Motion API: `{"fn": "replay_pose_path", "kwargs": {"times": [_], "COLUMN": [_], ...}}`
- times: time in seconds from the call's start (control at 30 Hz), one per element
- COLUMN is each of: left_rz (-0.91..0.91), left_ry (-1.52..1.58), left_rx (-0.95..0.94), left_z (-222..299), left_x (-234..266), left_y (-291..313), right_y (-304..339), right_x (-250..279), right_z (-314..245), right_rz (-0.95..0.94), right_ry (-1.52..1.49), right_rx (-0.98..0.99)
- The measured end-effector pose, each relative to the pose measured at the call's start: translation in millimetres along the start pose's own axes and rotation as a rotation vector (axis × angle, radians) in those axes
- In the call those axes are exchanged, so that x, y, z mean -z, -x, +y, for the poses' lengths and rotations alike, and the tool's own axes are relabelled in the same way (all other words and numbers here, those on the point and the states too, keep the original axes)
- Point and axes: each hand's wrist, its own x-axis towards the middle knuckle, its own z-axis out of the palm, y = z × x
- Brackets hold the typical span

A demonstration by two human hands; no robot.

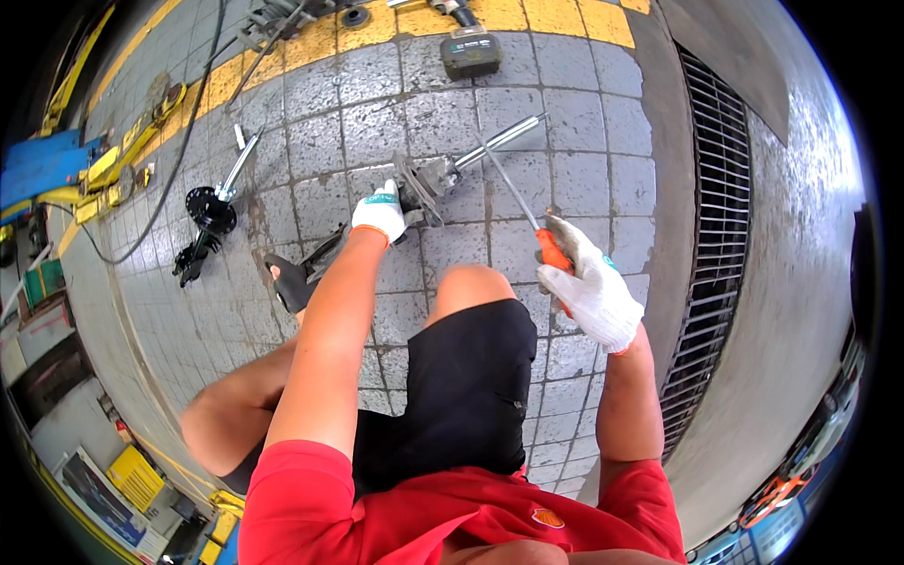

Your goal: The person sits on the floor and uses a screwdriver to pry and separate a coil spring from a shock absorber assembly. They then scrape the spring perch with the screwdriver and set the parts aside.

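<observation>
A dirty grey shock absorber strut point(435, 175) lies slantwise on the tiled floor before my knees, its bare shiny rod point(504, 139) pointing up and right. My left hand point(379, 213), in a white glove, is closed around the strut just below its round plate; the fingertips are mostly hidden. In my gloved right hand point(593, 290) is a screwdriver point(554, 250) with an orange handle. Its long thin shaft slopes up and left, and the tip end appears near the rod; whether they touch I cannot tell.
Another strut with a black round plate point(210, 212) lies to the left. A cordless power tool point(471, 55) sits far ahead near the yellow line. To the right runs a metal floor grate point(718, 207). A black hose point(185, 160) and yellow lift arms point(118, 169) are at left.
</observation>
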Motion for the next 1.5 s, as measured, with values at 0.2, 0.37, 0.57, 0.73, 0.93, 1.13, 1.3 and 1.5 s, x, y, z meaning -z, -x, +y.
{"fn": "replay_pose_path", "kwargs": {"times": [0.2, 0.37, 0.57, 0.73, 0.93, 1.13, 1.3, 1.5], "left_rz": [-0.018, -0.042, 0.138, 0.12, -0.006, 0.016, 0.015, 0.0], "left_ry": [0.09, 0.069, 0.14, 0.27, 0.277, 0.233, 0.253, 0.219], "left_rx": [-0.069, -0.067, -0.009, -0.015, -0.232, -0.169, -0.15, -0.12], "left_z": [-2, 10, 44, 81, 85, 87, 91, 88], "left_x": [5, 13, -11, -10, -7, -13, -10, -13], "left_y": [-6, -7, -2, -5, -18, -24, -24, -29], "right_y": [-5, 10, 27, 0, -26, -12, -13, -23], "right_x": [-35, -57, -59, -10, 29, -10, -17, -25], "right_z": [-37, -39, -36, -46, -41, -46, -43, -71], "right_rz": [-0.083, -0.055, -0.099, -0.107, -0.155, 0.024, 0.068, 0.155], "right_ry": [-0.169, -0.237, -0.116, -0.131, -0.172, -0.445, -0.529, -0.559], "right_rx": [-0.15, -0.204, -0.337, -0.407, -0.485, -0.553, -0.602, -0.605]}}
